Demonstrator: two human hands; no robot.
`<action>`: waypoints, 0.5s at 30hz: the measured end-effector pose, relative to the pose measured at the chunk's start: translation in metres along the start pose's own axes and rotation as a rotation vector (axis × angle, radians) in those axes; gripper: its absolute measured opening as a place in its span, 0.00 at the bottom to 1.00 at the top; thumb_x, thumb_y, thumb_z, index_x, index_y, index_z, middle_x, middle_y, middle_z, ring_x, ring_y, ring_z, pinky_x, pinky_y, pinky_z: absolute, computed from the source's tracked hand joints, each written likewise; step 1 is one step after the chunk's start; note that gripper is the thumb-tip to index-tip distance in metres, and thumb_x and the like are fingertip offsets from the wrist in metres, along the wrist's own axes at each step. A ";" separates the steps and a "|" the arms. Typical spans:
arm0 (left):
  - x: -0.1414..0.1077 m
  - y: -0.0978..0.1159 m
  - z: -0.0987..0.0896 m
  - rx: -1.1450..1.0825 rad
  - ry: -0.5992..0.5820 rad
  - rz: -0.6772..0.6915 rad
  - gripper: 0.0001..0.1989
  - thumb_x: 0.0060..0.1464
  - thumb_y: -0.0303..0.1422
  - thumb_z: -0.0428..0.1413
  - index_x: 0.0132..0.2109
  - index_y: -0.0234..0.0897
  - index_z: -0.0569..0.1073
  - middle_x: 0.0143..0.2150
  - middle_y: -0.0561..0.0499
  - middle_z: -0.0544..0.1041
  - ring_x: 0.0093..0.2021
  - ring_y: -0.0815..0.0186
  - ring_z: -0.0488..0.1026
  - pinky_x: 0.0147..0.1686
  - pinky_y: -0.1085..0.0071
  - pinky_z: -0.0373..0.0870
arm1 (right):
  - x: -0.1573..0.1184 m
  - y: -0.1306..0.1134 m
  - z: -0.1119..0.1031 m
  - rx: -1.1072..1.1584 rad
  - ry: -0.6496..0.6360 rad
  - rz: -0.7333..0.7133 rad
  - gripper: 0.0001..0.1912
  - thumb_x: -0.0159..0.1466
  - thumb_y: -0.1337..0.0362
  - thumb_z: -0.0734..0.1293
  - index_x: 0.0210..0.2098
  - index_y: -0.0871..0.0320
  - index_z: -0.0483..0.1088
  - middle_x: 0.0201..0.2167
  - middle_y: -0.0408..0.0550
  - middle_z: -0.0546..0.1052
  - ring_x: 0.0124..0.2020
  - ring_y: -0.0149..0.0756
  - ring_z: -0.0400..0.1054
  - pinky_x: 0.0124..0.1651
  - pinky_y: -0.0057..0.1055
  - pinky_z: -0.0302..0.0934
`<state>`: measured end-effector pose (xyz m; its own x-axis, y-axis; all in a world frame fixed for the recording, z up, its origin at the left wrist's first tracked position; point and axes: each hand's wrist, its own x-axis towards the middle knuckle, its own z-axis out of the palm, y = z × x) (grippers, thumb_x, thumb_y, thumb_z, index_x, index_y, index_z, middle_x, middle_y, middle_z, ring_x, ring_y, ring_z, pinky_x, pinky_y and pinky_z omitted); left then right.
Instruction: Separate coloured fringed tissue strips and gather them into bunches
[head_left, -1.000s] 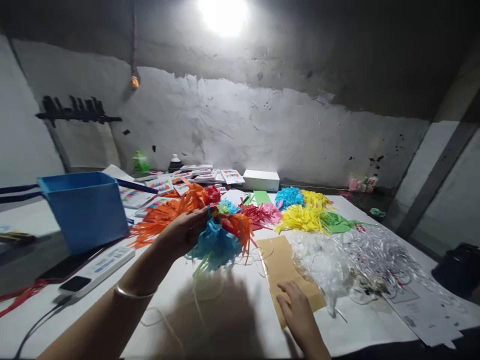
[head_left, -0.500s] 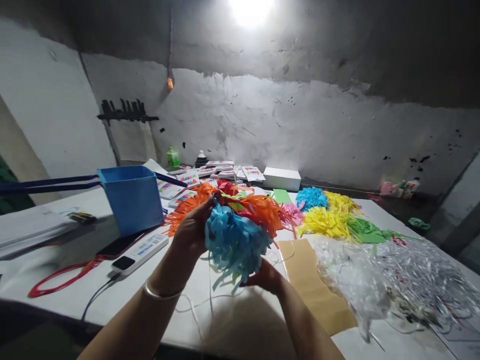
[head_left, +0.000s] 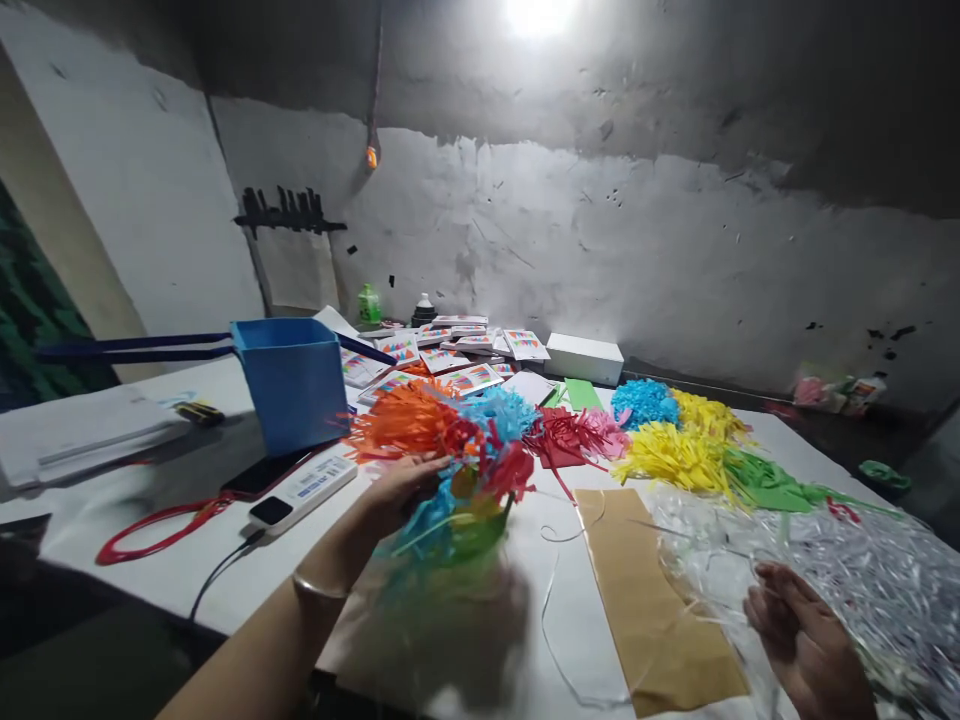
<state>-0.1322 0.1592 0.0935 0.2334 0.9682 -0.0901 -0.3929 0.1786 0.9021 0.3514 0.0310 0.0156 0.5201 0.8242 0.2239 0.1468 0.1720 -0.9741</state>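
Observation:
My left hand (head_left: 405,485) is closed on a bunch of fringed tissue paper (head_left: 457,520) in blue, green, yellow and red, held above the table. Its lower strips are blurred by motion. Well off to the right, my right hand (head_left: 806,630) pinches a thin pale string (head_left: 709,535) that stretches left from the fingertips. Behind the bunch lie orange fringed paper (head_left: 412,415), blue fringed paper (head_left: 501,410) and dark red fringed paper (head_left: 566,435). A brown cardboard piece (head_left: 652,610) lies between my hands. Beside my right hand is a heap of silvery strands (head_left: 870,560).
At left stand a blue box (head_left: 296,385) with straps, a white power strip (head_left: 311,490) and a red cord (head_left: 150,540). Printed packets (head_left: 461,350) and a white box (head_left: 585,358) are at the back. Yellow fringed paper (head_left: 675,455) and green fringed paper (head_left: 772,485) lie right.
My right hand has left the bunch and moved far to the right, now pinching string. The bunch in my left hand has turned, showing more colours. The view has shifted slightly left.

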 end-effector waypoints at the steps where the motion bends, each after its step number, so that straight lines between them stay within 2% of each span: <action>1: 0.003 -0.009 0.003 0.038 -0.006 -0.011 0.15 0.41 0.34 0.72 0.28 0.32 0.74 0.17 0.58 0.70 0.16 0.73 0.66 0.15 0.80 0.58 | 0.005 0.002 -0.006 -0.180 0.015 -0.041 0.20 0.55 0.42 0.67 0.30 0.53 0.75 0.15 0.39 0.64 0.17 0.31 0.58 0.23 0.31 0.57; 3: 0.006 -0.022 0.010 0.078 -0.019 -0.030 0.19 0.38 0.38 0.73 0.27 0.33 0.72 0.17 0.59 0.68 0.15 0.75 0.63 0.15 0.80 0.54 | 0.009 0.005 -0.006 -0.470 0.006 -0.090 0.17 0.53 0.46 0.67 0.23 0.53 0.74 0.16 0.45 0.69 0.20 0.39 0.64 0.28 0.37 0.62; 5: 0.007 -0.029 0.017 0.123 -0.048 -0.053 0.21 0.38 0.42 0.72 0.26 0.33 0.70 0.17 0.60 0.65 0.15 0.76 0.59 0.15 0.79 0.49 | 0.007 0.009 0.008 -0.572 -0.013 -0.120 0.12 0.48 0.51 0.69 0.21 0.53 0.74 0.22 0.52 0.75 0.28 0.47 0.70 0.37 0.45 0.65; 6: 0.007 -0.031 0.020 0.143 -0.064 -0.063 0.22 0.38 0.43 0.72 0.26 0.34 0.69 0.17 0.61 0.63 0.15 0.77 0.56 0.15 0.79 0.46 | 0.003 0.010 0.021 -0.566 -0.037 -0.140 0.11 0.47 0.52 0.69 0.23 0.53 0.76 0.27 0.55 0.78 0.33 0.51 0.72 0.43 0.49 0.65; 8: 0.006 -0.034 0.025 0.175 -0.099 -0.080 0.25 0.39 0.46 0.71 0.23 0.36 0.65 0.16 0.64 0.57 0.14 0.79 0.50 0.15 0.78 0.41 | -0.009 0.010 0.054 -0.540 -0.145 -0.199 0.17 0.50 0.52 0.67 0.34 0.55 0.79 0.40 0.59 0.80 0.46 0.56 0.72 0.55 0.53 0.61; 10: 0.004 -0.037 0.028 0.198 -0.133 -0.090 0.27 0.41 0.49 0.70 0.23 0.37 0.62 0.16 0.65 0.53 0.15 0.79 0.45 0.15 0.77 0.37 | -0.023 0.006 0.094 -0.484 -0.328 -0.247 0.20 0.55 0.53 0.66 0.43 0.54 0.79 0.46 0.55 0.80 0.51 0.52 0.71 0.60 0.48 0.59; 13: 0.001 -0.042 0.031 0.224 -0.177 -0.088 0.27 0.43 0.52 0.67 0.25 0.38 0.62 0.17 0.65 0.51 0.16 0.78 0.42 0.16 0.76 0.37 | -0.043 -0.003 0.151 -0.389 -0.573 -0.297 0.17 0.60 0.56 0.66 0.46 0.53 0.78 0.47 0.51 0.80 0.51 0.45 0.72 0.58 0.41 0.61; 15: -0.001 -0.044 0.032 0.245 -0.196 -0.079 0.26 0.44 0.53 0.66 0.26 0.38 0.63 0.18 0.65 0.51 0.17 0.77 0.42 0.16 0.76 0.37 | -0.053 -0.009 0.180 -0.329 -0.665 -0.302 0.14 0.60 0.57 0.67 0.43 0.54 0.78 0.43 0.51 0.80 0.47 0.44 0.72 0.53 0.38 0.64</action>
<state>-0.0866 0.1450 0.0676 0.4305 0.8968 -0.1025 -0.1466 0.1815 0.9724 0.1714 0.0829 0.0064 -0.1765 0.9344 0.3096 0.4957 0.3561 -0.7921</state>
